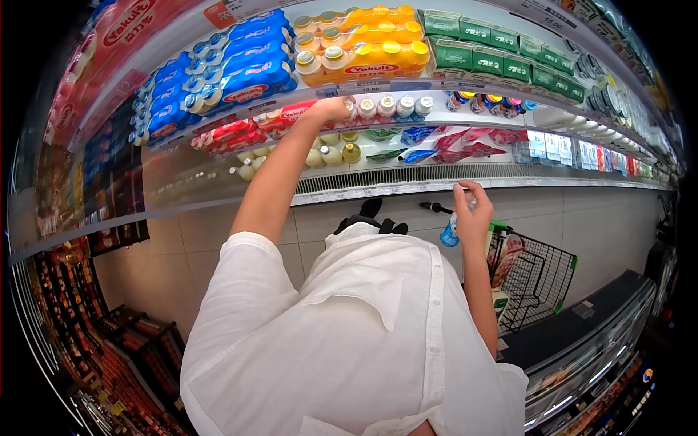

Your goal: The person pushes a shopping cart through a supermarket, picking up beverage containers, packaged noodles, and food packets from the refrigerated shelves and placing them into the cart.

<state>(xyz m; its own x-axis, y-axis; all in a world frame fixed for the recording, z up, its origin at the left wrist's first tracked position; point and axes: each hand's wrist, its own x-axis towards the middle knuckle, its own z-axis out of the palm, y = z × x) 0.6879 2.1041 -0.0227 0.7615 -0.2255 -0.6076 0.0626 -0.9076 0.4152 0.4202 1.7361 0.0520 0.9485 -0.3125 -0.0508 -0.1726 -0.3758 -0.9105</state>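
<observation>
My left hand (333, 110) reaches to the middle shelf, under the top shelf's edge, with its fingers closed at the leftmost of several small white-capped bottles (366, 109) standing in a row. Part of its fingers is hidden by the bottle and the shelf edge. On the right, in front of the lowest shelf, my right hand (472, 207) holds a small bottle with a blue label (450, 231), which hangs tilted below its fingers.
Blue (251, 65), orange (363, 49) and green packs (476, 61) fill the top shelf. Pouches (465, 149) and bottles lie lower down. A wire shopping cart (534, 280) with goods stands at the right, near a dark freezer case (582, 309).
</observation>
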